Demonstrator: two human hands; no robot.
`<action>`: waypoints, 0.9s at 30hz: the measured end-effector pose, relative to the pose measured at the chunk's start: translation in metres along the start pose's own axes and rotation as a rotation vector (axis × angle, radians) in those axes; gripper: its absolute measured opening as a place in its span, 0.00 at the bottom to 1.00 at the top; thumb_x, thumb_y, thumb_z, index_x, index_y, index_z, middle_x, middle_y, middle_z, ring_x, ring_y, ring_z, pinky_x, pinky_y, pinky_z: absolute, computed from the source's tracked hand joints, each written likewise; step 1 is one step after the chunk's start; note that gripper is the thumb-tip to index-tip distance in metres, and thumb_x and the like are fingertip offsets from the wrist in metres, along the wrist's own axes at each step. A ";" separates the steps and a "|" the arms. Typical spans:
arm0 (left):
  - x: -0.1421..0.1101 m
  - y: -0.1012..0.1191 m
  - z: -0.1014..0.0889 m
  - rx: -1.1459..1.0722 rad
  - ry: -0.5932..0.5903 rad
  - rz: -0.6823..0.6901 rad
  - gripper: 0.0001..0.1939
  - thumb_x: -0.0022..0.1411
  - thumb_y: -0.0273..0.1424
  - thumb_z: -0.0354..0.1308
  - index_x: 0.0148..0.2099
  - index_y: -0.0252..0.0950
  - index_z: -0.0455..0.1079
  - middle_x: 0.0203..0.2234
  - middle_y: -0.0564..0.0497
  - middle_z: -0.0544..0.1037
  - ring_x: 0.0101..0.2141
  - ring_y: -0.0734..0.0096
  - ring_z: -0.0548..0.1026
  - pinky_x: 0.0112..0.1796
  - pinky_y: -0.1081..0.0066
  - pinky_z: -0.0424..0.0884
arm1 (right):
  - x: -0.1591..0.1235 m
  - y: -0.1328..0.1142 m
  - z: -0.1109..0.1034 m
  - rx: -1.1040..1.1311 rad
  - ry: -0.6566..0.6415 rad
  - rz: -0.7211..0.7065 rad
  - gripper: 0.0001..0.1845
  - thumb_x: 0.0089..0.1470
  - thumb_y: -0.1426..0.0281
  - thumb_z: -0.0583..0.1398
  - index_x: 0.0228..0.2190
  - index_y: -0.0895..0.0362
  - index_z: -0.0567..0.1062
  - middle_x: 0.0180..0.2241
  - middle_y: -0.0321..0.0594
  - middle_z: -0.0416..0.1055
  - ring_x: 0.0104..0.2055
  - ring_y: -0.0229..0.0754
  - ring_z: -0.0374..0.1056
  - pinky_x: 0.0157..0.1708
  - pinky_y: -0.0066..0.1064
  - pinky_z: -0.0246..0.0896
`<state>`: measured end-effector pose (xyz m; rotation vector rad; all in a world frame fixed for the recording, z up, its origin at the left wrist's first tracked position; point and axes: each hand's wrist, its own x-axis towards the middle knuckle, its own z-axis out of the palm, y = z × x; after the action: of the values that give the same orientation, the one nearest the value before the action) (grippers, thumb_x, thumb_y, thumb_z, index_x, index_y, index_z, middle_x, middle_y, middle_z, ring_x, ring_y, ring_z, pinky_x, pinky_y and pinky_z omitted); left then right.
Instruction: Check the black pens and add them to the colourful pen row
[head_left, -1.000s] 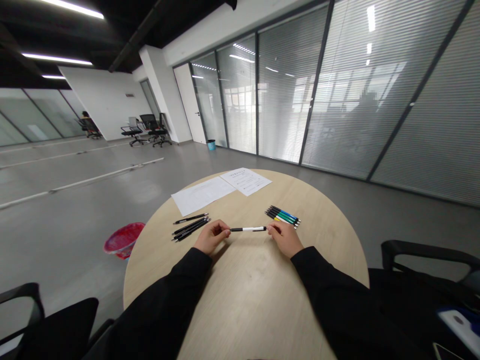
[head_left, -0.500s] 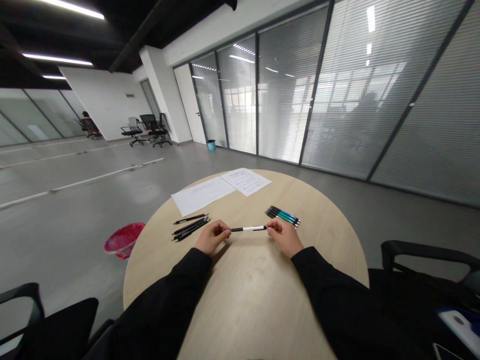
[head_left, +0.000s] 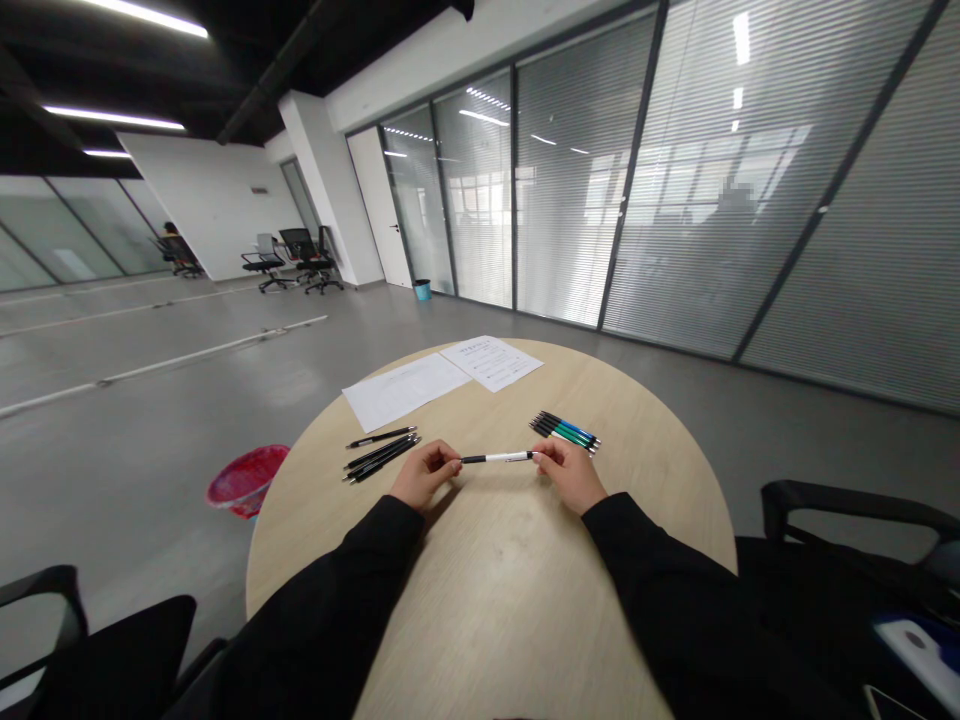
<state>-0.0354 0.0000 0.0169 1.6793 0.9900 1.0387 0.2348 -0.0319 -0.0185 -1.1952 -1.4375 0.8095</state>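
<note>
Holding white-and-black pen [head_left: 499, 457] level above round table [head_left: 510, 600] — left hand [head_left: 424, 475] and right hand [head_left: 570, 475] each clamped on one end | black pens [head_left: 381, 455] bunched near left hand, coloured pens [head_left: 564, 433] near right, kept apart as two groups | sheets of paper [head_left: 491, 362] further off

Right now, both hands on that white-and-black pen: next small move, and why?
I'd probably try a gentle opposing twist. The left hand and right hand each pinch one end of the white-and-black pen, so it could turn without a regrip.
</note>
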 end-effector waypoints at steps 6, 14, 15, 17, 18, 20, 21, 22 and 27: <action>-0.001 0.001 0.000 0.005 0.002 0.007 0.13 0.51 0.38 0.66 0.30 0.33 0.70 0.21 0.53 0.75 0.24 0.73 0.72 0.27 0.73 0.67 | 0.001 0.002 -0.001 -0.005 0.000 0.013 0.11 0.51 0.63 0.60 0.31 0.58 0.75 0.26 0.38 0.73 0.26 0.39 0.69 0.29 0.30 0.65; 0.001 -0.005 0.000 -0.045 -0.009 0.014 0.14 0.50 0.38 0.67 0.30 0.33 0.70 0.21 0.54 0.74 0.24 0.75 0.70 0.27 0.74 0.65 | 0.002 0.007 -0.001 0.049 -0.005 0.039 0.11 0.51 0.63 0.60 0.31 0.58 0.75 0.26 0.38 0.73 0.26 0.41 0.70 0.29 0.32 0.67; 0.001 -0.005 0.000 -0.046 -0.010 0.012 0.14 0.50 0.38 0.67 0.30 0.33 0.70 0.21 0.54 0.74 0.24 0.75 0.70 0.27 0.74 0.65 | 0.002 0.007 -0.001 0.052 -0.008 0.038 0.11 0.51 0.63 0.60 0.32 0.58 0.75 0.26 0.38 0.73 0.26 0.41 0.70 0.29 0.32 0.67; 0.001 -0.005 0.000 -0.045 -0.006 0.010 0.14 0.51 0.38 0.67 0.30 0.33 0.70 0.21 0.54 0.74 0.24 0.75 0.70 0.27 0.75 0.65 | 0.002 0.006 -0.001 0.049 -0.009 0.034 0.11 0.52 0.62 0.60 0.31 0.58 0.75 0.26 0.38 0.73 0.26 0.41 0.70 0.29 0.32 0.66; 0.001 -0.005 0.000 -0.043 -0.003 0.011 0.14 0.51 0.38 0.67 0.30 0.33 0.70 0.21 0.54 0.74 0.23 0.75 0.70 0.26 0.75 0.65 | 0.002 0.005 -0.001 0.045 -0.011 0.032 0.11 0.52 0.62 0.60 0.30 0.58 0.75 0.26 0.38 0.73 0.26 0.41 0.70 0.29 0.32 0.66; 0.000 -0.005 0.000 -0.033 -0.001 0.014 0.14 0.50 0.38 0.67 0.30 0.33 0.70 0.21 0.54 0.74 0.23 0.75 0.70 0.26 0.74 0.65 | 0.001 0.004 -0.001 0.042 -0.014 0.026 0.11 0.52 0.61 0.60 0.30 0.57 0.75 0.25 0.38 0.74 0.26 0.40 0.70 0.29 0.32 0.66; 0.000 -0.004 0.000 -0.026 -0.002 0.016 0.14 0.51 0.38 0.67 0.30 0.33 0.70 0.21 0.54 0.74 0.24 0.74 0.70 0.26 0.74 0.65 | 0.001 0.003 -0.001 0.043 -0.016 0.024 0.12 0.52 0.61 0.60 0.29 0.57 0.74 0.25 0.38 0.74 0.26 0.40 0.70 0.29 0.32 0.66; 0.000 -0.004 -0.001 -0.021 -0.004 0.017 0.14 0.51 0.38 0.67 0.30 0.33 0.70 0.21 0.54 0.74 0.24 0.74 0.70 0.26 0.74 0.65 | 0.001 0.002 -0.001 0.044 -0.017 0.021 0.12 0.52 0.61 0.60 0.29 0.57 0.74 0.26 0.38 0.74 0.26 0.40 0.70 0.29 0.32 0.66; 0.000 -0.002 -0.001 -0.016 -0.004 0.018 0.13 0.51 0.37 0.66 0.30 0.33 0.70 0.21 0.53 0.74 0.24 0.75 0.70 0.26 0.75 0.66 | 0.000 -0.001 -0.002 0.027 -0.022 0.021 0.13 0.53 0.60 0.59 0.29 0.57 0.74 0.26 0.39 0.74 0.26 0.41 0.70 0.29 0.31 0.66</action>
<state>-0.0363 0.0008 0.0149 1.6796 0.9624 1.0522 0.2362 -0.0321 -0.0171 -1.1867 -1.4300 0.8566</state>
